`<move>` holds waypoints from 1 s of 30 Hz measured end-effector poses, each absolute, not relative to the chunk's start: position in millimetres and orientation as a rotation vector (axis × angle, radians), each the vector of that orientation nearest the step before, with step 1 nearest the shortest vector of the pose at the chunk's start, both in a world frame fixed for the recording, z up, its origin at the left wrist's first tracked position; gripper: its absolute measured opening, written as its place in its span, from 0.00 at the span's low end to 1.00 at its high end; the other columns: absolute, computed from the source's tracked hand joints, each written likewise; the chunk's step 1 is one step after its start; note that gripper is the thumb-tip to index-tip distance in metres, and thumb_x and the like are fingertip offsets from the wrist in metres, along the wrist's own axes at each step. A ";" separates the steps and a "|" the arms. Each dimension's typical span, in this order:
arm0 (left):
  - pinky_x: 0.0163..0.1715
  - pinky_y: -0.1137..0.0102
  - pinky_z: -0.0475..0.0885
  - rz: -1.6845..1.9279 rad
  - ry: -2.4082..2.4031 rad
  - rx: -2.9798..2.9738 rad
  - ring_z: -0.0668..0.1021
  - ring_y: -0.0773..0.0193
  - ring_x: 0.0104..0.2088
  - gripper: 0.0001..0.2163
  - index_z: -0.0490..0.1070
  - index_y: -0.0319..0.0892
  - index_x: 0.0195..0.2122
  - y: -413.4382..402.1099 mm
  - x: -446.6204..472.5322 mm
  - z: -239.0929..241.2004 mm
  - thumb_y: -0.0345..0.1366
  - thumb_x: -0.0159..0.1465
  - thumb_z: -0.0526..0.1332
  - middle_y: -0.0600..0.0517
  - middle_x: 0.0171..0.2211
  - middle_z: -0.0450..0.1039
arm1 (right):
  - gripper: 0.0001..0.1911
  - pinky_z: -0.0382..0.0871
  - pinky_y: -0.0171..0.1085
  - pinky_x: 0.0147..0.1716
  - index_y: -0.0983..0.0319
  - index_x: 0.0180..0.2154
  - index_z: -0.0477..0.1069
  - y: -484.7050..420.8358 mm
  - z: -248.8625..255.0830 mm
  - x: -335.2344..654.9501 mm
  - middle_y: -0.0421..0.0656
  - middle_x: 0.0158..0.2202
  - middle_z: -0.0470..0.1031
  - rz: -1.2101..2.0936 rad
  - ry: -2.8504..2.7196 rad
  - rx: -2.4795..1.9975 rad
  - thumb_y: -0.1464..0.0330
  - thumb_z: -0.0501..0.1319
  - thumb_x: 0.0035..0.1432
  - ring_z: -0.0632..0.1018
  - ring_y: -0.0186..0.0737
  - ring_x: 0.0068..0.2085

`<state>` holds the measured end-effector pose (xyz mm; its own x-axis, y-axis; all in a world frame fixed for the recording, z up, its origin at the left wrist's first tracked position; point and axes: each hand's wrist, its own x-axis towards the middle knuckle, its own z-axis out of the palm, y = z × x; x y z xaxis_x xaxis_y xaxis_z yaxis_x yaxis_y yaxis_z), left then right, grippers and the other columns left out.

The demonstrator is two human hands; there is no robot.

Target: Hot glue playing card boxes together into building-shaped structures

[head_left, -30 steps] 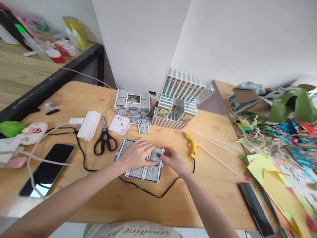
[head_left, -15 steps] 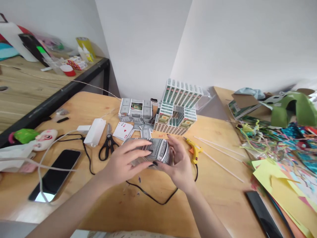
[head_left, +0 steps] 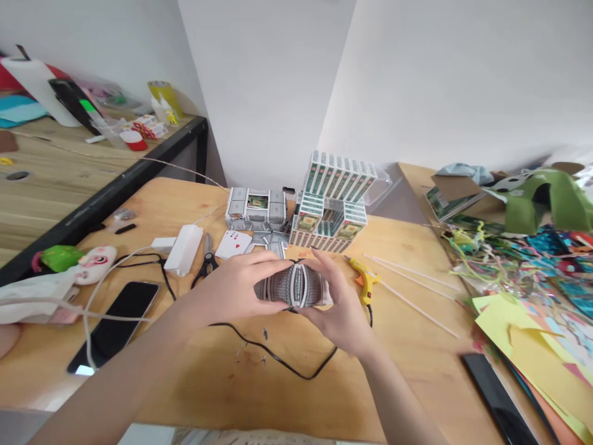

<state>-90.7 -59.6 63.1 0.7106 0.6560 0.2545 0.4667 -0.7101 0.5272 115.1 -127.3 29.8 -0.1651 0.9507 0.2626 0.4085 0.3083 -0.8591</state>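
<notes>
Between my two hands is a bundle of grey-backed playing cards (head_left: 283, 288), held over the table and bowed, with a gap between curved cards near its right part. My left hand (head_left: 231, 285) grips its left end, fingertips on top and thumb below. On the right end, my right hand (head_left: 340, 309) closes with its fingers at the far side and its thumb at the near edge. Just beyond lie loose face-up cards (head_left: 234, 243) and grey-backed cards (head_left: 273, 237). A structure of grey cards (head_left: 237, 207) stands behind them, beside a stacked build of green-and-white card boxes (head_left: 309, 213).
Black scissors (head_left: 205, 267) and a white power adapter (head_left: 184, 250) lie left, with a phone (head_left: 121, 321) nearer. To the right are a yellow glue gun (head_left: 365, 278) with its black cord, white glue sticks (head_left: 419, 309), coloured paper (head_left: 514, 334) and a black slab (head_left: 493, 395).
The card bundle has turned and bowed more, its curved gap now facing me. My left hand has shifted its grip toward the left end. The view has moved slightly.
</notes>
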 end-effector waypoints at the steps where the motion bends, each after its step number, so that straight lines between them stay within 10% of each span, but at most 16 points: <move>1: 0.44 0.66 0.72 0.619 0.860 2.484 0.77 0.57 0.44 0.22 0.71 0.40 0.49 -60.0 -90.1 63.4 0.38 0.53 0.66 0.46 0.46 0.74 | 0.43 0.61 0.48 0.56 0.50 0.63 0.45 -126.9 30.1 115.1 0.43 0.54 0.69 0.801 -1.747 -1.236 0.71 0.65 0.51 0.69 0.44 0.55; 14: 0.38 0.66 0.75 0.842 0.988 1.640 0.78 0.58 0.38 0.21 0.73 0.40 0.44 -35.0 -96.2 54.8 0.36 0.48 0.68 0.47 0.40 0.77 | 0.38 0.62 0.53 0.56 0.49 0.61 0.52 -120.6 15.0 151.4 0.47 0.63 0.58 0.925 -1.217 -1.145 0.56 0.64 0.52 0.64 0.50 0.61; 30: 0.35 0.70 0.71 0.756 1.125 0.857 0.76 0.66 0.31 0.14 0.74 0.38 0.32 -38.0 -72.2 -25.9 0.37 0.45 0.71 0.51 0.31 0.76 | 0.23 0.72 0.42 0.42 0.60 0.45 0.72 -123.0 -49.2 131.8 0.42 0.45 0.77 1.243 -0.775 -1.476 0.53 0.59 0.53 0.75 0.50 0.49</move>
